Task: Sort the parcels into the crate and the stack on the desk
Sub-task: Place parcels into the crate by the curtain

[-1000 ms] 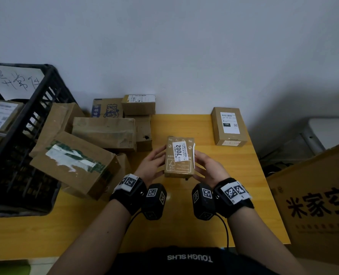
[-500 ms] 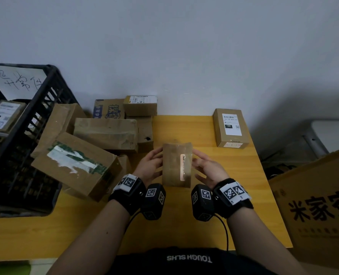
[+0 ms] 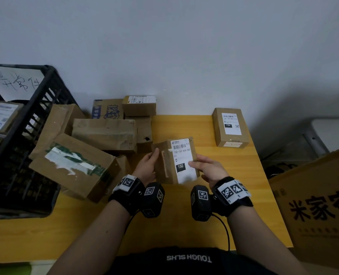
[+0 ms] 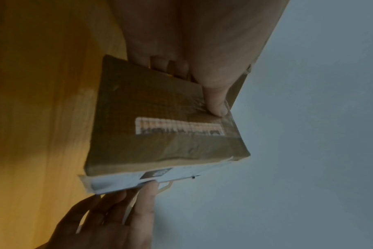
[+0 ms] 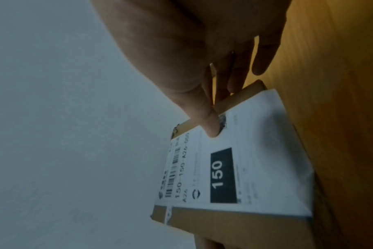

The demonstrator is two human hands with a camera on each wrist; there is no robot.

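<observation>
I hold a small brown parcel between both hands above the middle of the yellow desk. Its white label with a black "150" block faces up and right. My left hand grips the parcel's left side, thumb on the brown taped face. My right hand pinches the right edge, thumb on the label. The black crate stands at the desk's left with a labelled parcel inside. A single labelled parcel lies at the far right of the desk.
A heap of brown boxes fills the desk's back left, beside the crate; a large one with torn white tape leans at its front. A big printed carton stands off the desk's right edge. The wall runs along the back.
The parcel has been turned over in my hands: the face with the "7002" sticker went out of sight, a plain taped side passed, and now the "150" shipping label faces me.
</observation>
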